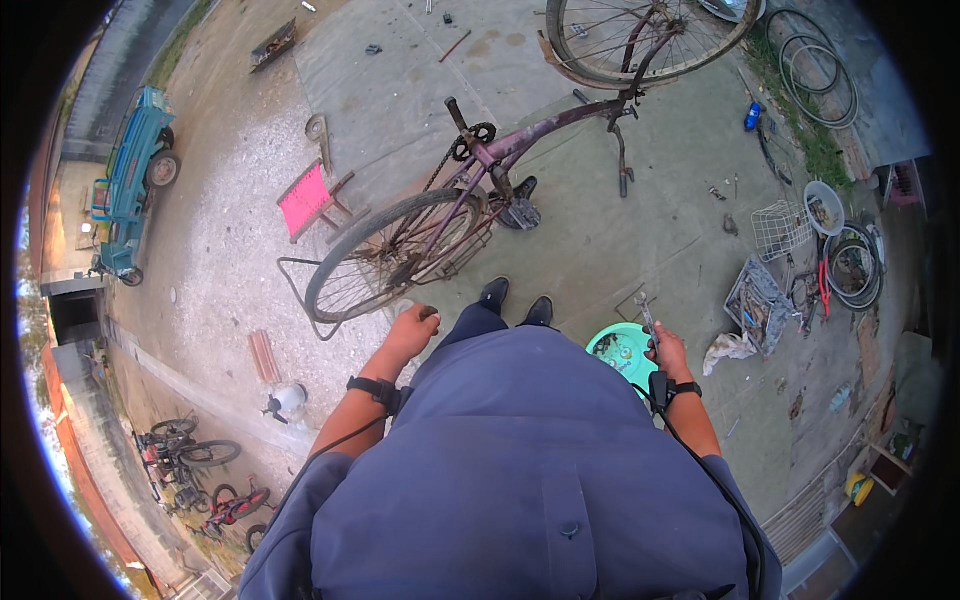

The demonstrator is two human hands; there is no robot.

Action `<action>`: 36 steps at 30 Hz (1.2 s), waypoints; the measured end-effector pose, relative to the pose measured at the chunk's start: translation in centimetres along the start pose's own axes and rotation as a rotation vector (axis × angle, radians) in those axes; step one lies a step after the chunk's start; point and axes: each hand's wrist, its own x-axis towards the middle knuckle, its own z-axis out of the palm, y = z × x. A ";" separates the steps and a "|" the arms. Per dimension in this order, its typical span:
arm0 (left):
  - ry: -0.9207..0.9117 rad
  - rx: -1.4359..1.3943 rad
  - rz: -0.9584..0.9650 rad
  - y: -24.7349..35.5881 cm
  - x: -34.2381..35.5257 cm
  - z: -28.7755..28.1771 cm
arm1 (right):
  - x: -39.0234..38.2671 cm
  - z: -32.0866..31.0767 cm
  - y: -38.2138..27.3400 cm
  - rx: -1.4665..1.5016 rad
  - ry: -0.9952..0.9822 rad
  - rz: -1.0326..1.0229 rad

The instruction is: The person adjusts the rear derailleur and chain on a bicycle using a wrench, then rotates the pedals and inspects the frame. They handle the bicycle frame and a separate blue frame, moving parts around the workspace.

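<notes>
My right hand point(668, 350) is closed round a metal wrench point(646, 312), which points up and away. Below it a light green basin point(641, 340) rests on the ground with small dark parts inside. My left hand point(412, 331) is held low in front of me with its fingers curled together. Something dark shows at its fingertips, too small to make out. Ahead of me a worn purple bicycle point(519, 141) stands on its rear stand. Its rear wheel point(392, 255) is nearest my left hand, though the two are apart.
A pink folding stool point(306, 200) stands left of the bicycle. On the right are a grey crate point(754, 304), a wire basket point(781, 230), a white bucket point(823, 207) and coiled tyres point(856, 265). A teal three-wheeled cart point(132, 190) and several parked bikes point(190, 455) are far left.
</notes>
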 end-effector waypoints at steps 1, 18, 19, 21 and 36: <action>0.001 0.001 -0.002 0.0 -0.1 0.0 | 0.1 0.0 0.1 -0.023 -0.003 -0.018; 0.031 -0.034 -0.028 -1.2 -0.7 -0.3 | 0.8 0.9 0.4 -0.181 -0.009 -0.042; 0.032 -0.027 -0.027 -1.3 -0.8 -0.3 | 1.0 0.9 0.5 -0.187 -0.025 -0.064; 0.045 0.008 -0.003 -1.7 -0.8 -0.3 | 1.2 0.9 0.5 -0.191 -0.029 -0.052; 0.072 -0.047 -0.015 -3.3 -1.2 -0.3 | 1.1 1.8 -0.9 -0.159 -0.081 0.032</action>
